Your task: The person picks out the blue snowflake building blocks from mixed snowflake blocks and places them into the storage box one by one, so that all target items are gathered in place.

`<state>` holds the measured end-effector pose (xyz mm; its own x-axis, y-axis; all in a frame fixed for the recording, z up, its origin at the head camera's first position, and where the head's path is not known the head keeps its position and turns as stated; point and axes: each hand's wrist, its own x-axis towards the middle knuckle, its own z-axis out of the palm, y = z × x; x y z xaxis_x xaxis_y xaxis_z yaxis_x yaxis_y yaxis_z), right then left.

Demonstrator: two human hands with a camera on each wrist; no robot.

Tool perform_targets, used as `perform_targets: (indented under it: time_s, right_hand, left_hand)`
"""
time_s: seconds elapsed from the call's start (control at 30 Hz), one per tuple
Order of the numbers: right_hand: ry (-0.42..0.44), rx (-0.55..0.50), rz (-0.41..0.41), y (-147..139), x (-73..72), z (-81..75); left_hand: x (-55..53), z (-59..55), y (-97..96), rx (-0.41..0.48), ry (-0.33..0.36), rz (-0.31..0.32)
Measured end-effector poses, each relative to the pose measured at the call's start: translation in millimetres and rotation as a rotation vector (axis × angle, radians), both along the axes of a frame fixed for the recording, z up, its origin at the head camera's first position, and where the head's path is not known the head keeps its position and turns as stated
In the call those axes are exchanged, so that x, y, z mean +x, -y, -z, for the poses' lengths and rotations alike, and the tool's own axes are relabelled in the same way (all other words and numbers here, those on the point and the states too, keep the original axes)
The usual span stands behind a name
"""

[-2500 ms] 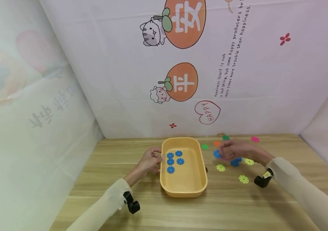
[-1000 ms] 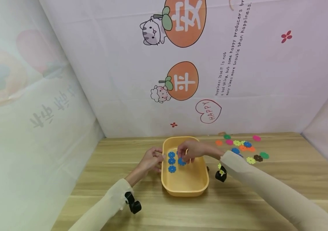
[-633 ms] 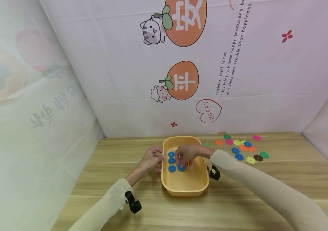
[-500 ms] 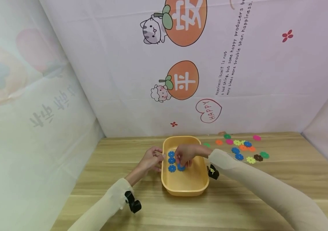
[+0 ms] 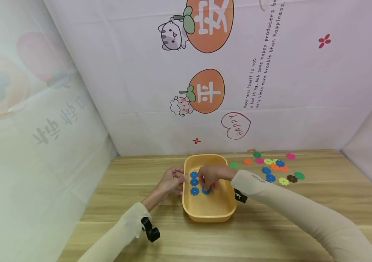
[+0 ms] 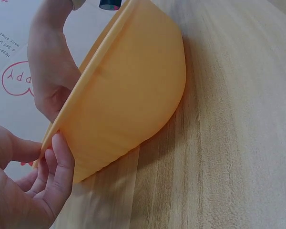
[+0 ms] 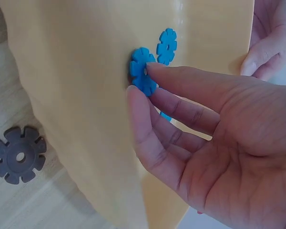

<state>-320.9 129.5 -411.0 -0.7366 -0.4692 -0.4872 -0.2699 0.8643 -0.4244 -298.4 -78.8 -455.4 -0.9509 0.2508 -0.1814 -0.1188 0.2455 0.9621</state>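
A yellow plastic basin [image 5: 209, 211] stands on the table with blue flower-shaped snowflake discs [image 5: 194, 191] lying flat in its left part. My left hand [image 5: 170, 182] pinches the basin's left rim between thumb and fingers, as the left wrist view [image 6: 33, 181] shows. Inside the basin my right hand [image 5: 211, 175] holds a blue snowflake disc [image 7: 142, 71] at its edge with thumb and fingertip, low over the floor, beside the left column. Another blue disc [image 7: 167, 46] lies just behind it in the right wrist view. The right hand hides part of the basin's far side.
Loose snowflake discs in several colours lie right of the basin, among them blue [image 5: 270, 178], yellow [image 5: 283, 181], brown [image 5: 292, 178] and green [image 5: 299, 175]. A brown disc [image 7: 20, 155] lies close against the basin's right side. A printed cloth wall [image 5: 153, 120] rises behind the table.
My right hand has come left from the loose discs into the basin, then toward its near side with the blue disc. My left hand has stayed at the rim.
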Motion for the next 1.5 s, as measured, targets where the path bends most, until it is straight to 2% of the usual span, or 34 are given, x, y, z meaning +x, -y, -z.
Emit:
perform_targets:
  time_s: [0.23,0.63,0.83,1.23,1.5]
  right_hand:
    - [-0.024,-0.020,0.036,-8,-4.6,-1.4]
    - [-0.153,-0.136,0.009,-32,-9.0,-14.6]
    - [-0.138,-0.212,-0.015,-52,-12.7,-18.0]
    - [-0.137,-0.352,0.064,-96,-15.2,-24.2]
    - [-0.169,-0.311,0.114,-124,-11.2,-17.6]
  left_hand:
    - [0.3,0.3,-0.9,0.001,-0.008,0.007]
    - [0.4,1.3,-0.3,-0.009,-0.016,0.004]
    - [1.3,1.6,0.1,-0.002,-0.023,0.005]
    - [2.0,0.9,0.4,-0.016,-0.023,-0.003]
    - [2.5,0.3,0.0,-0.022,-0.022,0.001]
